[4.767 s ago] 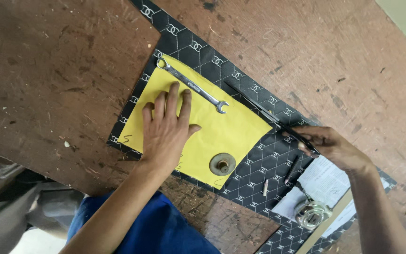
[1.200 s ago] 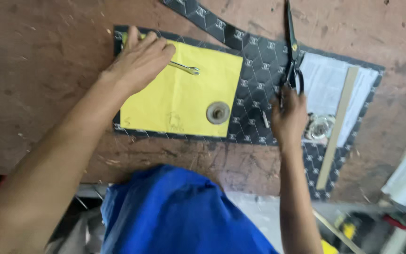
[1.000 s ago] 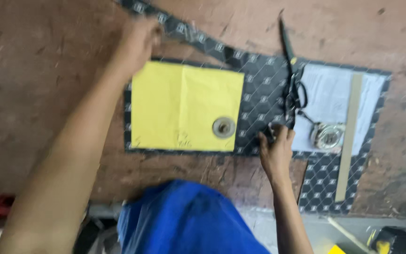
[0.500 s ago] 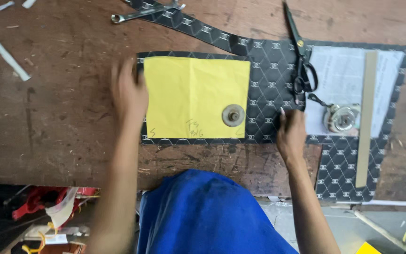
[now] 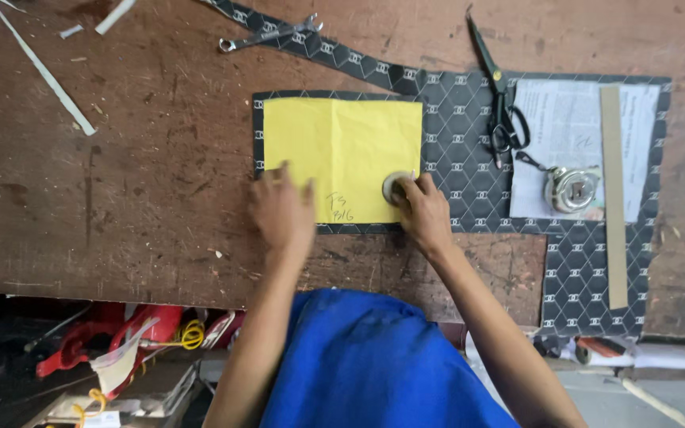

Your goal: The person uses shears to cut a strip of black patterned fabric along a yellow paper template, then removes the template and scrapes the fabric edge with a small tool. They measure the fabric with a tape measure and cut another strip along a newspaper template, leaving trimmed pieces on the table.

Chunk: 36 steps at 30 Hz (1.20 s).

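Hands rest nearest us on the worn wooden desk (image 5: pixel 120 198): our left hand (image 5: pixel 283 210) lies spread and flat on the yellow paper pattern (image 5: pixel 342 154), our right hand (image 5: pixel 424 212) pinches the round metal weight (image 5: pixel 395 187). Should the weight lift, we judge the pattern could slide off the quilted black fabric (image 5: pixel 457 150). Beyond lie scissors (image 5: pixel 499 103), tape measure (image 5: pixel 570 189), wrench (image 5: pixel 267 35); open room lies left.

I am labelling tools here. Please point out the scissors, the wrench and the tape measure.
scissors (image 5: pixel 503 119): head view, near the pivot.
wrench (image 5: pixel 267 36): head view, middle of the shaft.
tape measure (image 5: pixel 571 189): head view, centre of the round case.
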### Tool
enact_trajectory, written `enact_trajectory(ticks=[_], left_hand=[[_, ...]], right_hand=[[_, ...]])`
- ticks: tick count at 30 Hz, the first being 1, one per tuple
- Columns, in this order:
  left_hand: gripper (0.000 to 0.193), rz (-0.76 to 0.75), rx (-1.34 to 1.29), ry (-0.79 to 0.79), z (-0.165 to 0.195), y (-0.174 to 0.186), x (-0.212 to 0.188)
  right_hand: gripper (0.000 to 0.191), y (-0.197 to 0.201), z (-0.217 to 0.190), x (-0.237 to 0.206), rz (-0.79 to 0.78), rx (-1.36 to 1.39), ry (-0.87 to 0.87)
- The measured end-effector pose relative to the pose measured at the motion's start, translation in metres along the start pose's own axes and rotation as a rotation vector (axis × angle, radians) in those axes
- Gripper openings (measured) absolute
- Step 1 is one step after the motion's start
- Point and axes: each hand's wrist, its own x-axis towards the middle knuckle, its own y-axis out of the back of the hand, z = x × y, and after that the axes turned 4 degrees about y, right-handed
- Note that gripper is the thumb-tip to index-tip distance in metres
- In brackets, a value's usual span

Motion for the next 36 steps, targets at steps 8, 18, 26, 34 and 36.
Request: enact_trajectory(ticks=[8, 18, 26, 34, 36], left_hand=[[0.072, 0.040, 0.183, -0.318, 0.040, -0.013, -0.011], [0.070, 0.031, 0.297, -0.059, -0.107, 0.045, 0.030], [0.067, 0.119, 0.182, 0.019, -0.218, 0.092, 0.058], [0.054, 0.076, 0.021, -0.434, -0.184, 0.036, 0.005], [0.058, 0.077, -0.018, -0.499, -0.184, 0.043, 0.010]], right_hand=[[0.019, 0.015, 0.028, -0.054, 0.237, 0.043, -0.159], [0.019, 0.022, 0.045, -0.107, 0.384, 0.085, -0.291], [0.029, 0.003, -0.029, -0.082, 0.328, 0.225, -0.066], [0.029, -0.068, -0.145, -0.045, 0.051, 0.560, 0.004], [0.025, -0.078, -0.169, -0.041, -0.039, 0.599, -0.114]])
